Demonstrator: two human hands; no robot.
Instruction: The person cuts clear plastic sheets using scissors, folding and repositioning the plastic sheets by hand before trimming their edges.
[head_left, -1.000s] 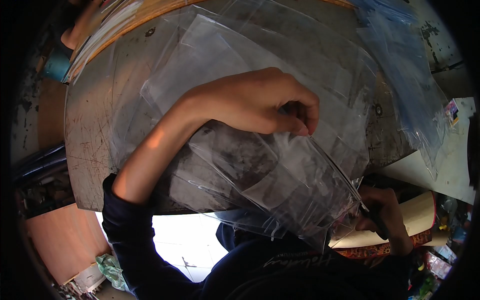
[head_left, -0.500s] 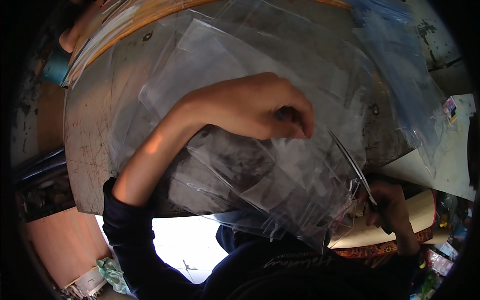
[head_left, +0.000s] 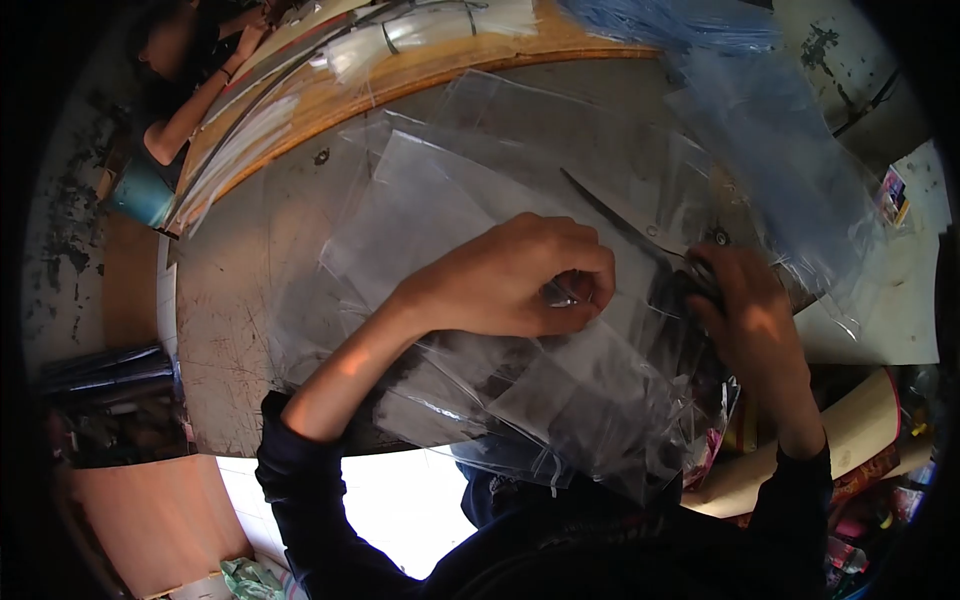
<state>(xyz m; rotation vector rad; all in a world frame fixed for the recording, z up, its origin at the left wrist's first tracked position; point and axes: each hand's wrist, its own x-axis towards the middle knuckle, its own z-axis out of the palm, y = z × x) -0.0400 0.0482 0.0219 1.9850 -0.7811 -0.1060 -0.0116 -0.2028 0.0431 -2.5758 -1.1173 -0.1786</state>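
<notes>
Bundled strips lying along a wooden ledge [head_left: 455, 67] at the top and a scratched, bolted worktable [head_left: 230, 330] filling the centre are suggesting a small workshop.

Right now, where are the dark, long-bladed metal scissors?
Head view, right of centre: the scissors are in the person's right hand, blades pointing away and leftward over the clear plastic sheets.
</notes>
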